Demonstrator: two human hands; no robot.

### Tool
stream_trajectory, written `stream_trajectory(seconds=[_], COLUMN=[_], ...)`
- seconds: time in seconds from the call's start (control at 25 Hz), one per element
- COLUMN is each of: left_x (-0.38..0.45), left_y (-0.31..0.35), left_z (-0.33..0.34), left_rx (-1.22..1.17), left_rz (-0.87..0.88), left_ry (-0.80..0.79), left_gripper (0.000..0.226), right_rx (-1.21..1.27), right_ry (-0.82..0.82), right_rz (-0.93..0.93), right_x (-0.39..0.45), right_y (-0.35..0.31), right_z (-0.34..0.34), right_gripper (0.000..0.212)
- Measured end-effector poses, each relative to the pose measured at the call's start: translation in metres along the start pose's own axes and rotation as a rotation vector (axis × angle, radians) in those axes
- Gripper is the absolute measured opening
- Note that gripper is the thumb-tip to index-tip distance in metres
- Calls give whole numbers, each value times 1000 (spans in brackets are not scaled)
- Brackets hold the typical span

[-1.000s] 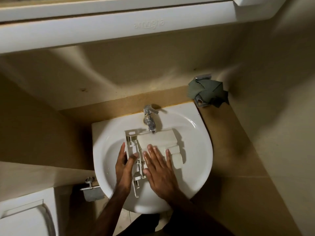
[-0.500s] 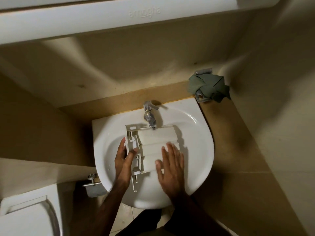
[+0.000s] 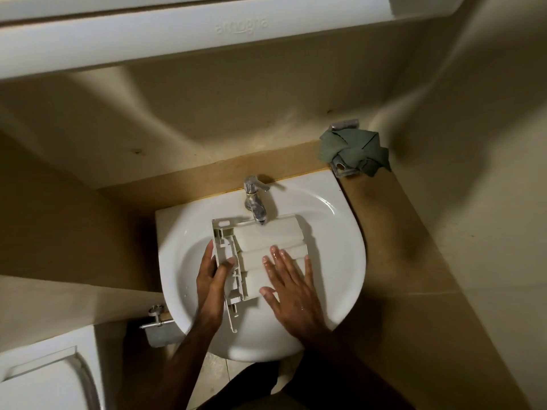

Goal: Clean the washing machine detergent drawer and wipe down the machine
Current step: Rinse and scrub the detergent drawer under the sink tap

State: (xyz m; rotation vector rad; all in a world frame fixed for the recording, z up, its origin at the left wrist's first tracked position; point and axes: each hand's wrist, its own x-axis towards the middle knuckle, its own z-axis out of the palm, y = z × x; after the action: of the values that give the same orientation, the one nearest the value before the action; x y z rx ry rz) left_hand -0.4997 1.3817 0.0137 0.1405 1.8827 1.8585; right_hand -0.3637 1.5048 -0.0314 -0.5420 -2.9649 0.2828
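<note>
Since half a second ago the right hand [image 3: 291,294] has been slid leftward over the drawer's pale underside, fingers flat and spread. At left, the left hand [image 3: 213,276] is curled around the detergent drawer [image 3: 268,241]'s ribbed edge, thumb on top. The drawer is held in the white sink [image 3: 340,247] under the tap [image 3: 254,199]. A green cloth [image 3: 353,149] is seen at far right.
</note>
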Motion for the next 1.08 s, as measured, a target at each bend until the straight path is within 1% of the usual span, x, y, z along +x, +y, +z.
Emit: stream_trajectory(seconds=[0.08,0.12,0.16,0.2,0.24,0.28,0.36,0.4,0.48,0.56,0.6,0.68,0.72,0.76,0.84,0.88,0.92,0.96,1.0,1.04,1.08], left_x=[-3,-5,-6,-6,-5,-4,0,3,3,-2,-6,-16,-19,-20,-19,-18,-17,-16,-16,-15,-14], left_y=[-2,-3,-4,-7,-9,-10,-12,-11,-10,-8,-9,-10,-10,-10,-13,-13,-13,-13,-13,-13,-14], left_z=[6,8,9,8,5,1,-7,-10,-11,-4,1,11,15,18,23,25,26,25,25,23,21], left_rx=[-15,-30,-39,-50,-61,-88,-122,-130,-130,-122,-120,-122,-132,-150,-154,-149,-141,-133,-127,-121,-121], left_rz=[-8,-23,-37,-46,-62,-78,-112,-122,-126,-127,-131,-139,-150,-162,-162,-157,-148,-135,-124,-122,-126], left_ry=[34,57,80,100,130,173,262,281,289,305,305,298,298,304,312,310,304,296,285,274,266], left_gripper=[48,49,49,48,47,47,53,57,53,48,49,52,54,56,57,56,54,52,51,51,52], right_rx=[15,33,45,33,15,5,13,24,131,252,243,140,92,56,65,72,65,64,54,40,26], right_ry=[-6,-25,-43,-54,-62,-62,-31,-14,-40,-51,-52,-47,-38,-35,-20,-26,-30,-52,-58,-29,17], right_rz=[104,103,59,7,19,116,365,386,312,266,195,-8,-45,12,255,280,186,42,-62,-70,42], right_x=[-12,-20,-28,-34,-39,-40,-37,-37,-30,-18,-15,-14,-12,-10,-8,-11,-17,-23,-27,-25,-17], right_y=[-5,-15,-24,-25,-15,0,28,35,23,-8,-21,-28,-21,-12,-2,-5,-9,-14,-12,-4,7], right_z=[3,5,4,4,5,3,-6,-6,-8,-14,-13,-6,-3,-1,-3,-3,-2,-1,1,2,3], right_gripper=[69,71,72,71,70,69,66,65,67,68,67,64,63,65,73,74,72,69,67,66,64])
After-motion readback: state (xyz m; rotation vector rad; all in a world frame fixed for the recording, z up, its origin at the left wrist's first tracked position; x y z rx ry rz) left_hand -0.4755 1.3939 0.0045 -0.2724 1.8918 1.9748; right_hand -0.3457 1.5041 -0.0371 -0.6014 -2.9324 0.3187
